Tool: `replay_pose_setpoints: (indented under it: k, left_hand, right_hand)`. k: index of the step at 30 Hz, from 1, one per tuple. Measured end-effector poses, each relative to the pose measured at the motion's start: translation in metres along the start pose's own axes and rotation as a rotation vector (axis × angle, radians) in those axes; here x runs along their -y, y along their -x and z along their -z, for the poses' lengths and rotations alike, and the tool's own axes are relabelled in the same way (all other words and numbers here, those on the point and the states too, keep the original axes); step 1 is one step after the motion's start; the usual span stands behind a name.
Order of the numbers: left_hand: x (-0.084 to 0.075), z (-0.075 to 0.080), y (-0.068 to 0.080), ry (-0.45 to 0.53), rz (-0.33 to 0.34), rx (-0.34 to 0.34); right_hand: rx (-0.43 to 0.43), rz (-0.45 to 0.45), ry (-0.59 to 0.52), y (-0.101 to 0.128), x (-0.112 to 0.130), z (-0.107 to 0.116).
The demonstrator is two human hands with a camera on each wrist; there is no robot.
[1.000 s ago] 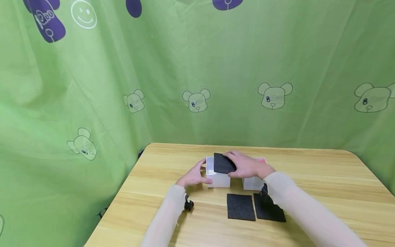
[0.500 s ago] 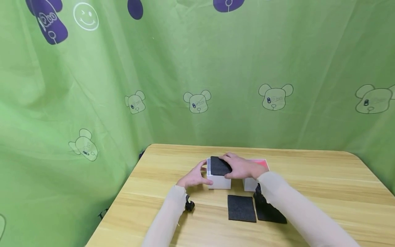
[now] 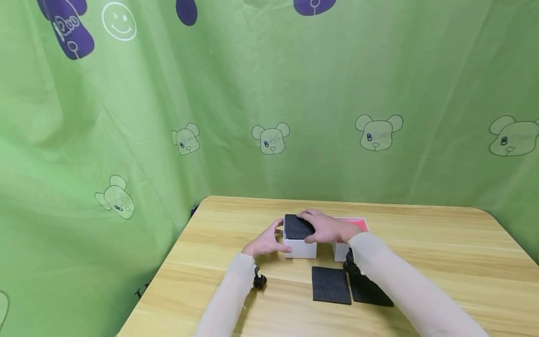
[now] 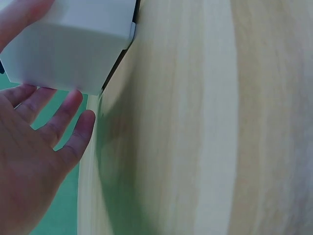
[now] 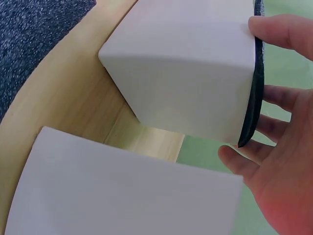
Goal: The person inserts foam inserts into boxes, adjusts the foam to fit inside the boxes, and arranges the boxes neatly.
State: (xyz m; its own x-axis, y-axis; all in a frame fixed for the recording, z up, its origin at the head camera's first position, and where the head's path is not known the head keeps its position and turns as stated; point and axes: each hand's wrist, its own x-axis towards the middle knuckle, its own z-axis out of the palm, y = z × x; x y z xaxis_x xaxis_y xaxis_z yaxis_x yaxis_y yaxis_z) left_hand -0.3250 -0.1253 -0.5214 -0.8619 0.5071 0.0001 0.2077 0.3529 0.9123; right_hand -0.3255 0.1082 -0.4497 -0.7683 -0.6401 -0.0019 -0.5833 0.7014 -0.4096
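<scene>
The white box (image 3: 300, 245) sits mid-desk (image 3: 421, 243) with a black foam pad (image 3: 297, 226) lying across its open top. The right hand (image 3: 326, 227) pinches the pad's edge from 3 o'clock, and the left hand (image 3: 266, 242), fingers relaxed, steadies the box wall from 9 o'clock. The pad seems nearly square to the rim, though the hand hides its far corner, so level even fingertip pressure should seat it without tilting.
</scene>
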Motion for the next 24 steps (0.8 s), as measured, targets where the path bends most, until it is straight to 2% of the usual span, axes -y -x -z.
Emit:
replay_pose_setpoints:
  k: [13, 24]
  left_hand:
    - [0.0007, -0.0005, -0.0005, 0.004, -0.004, -0.001]
    - [0.0022, -0.0019, -0.0011, 0.001, 0.002, -0.015]
  right_hand:
    - [0.056, -0.017, -0.015, 0.0011, -0.0008, -0.0006]
    - [-0.003, 0.060, 0.012, 0.0012, -0.0028, -0.0089]
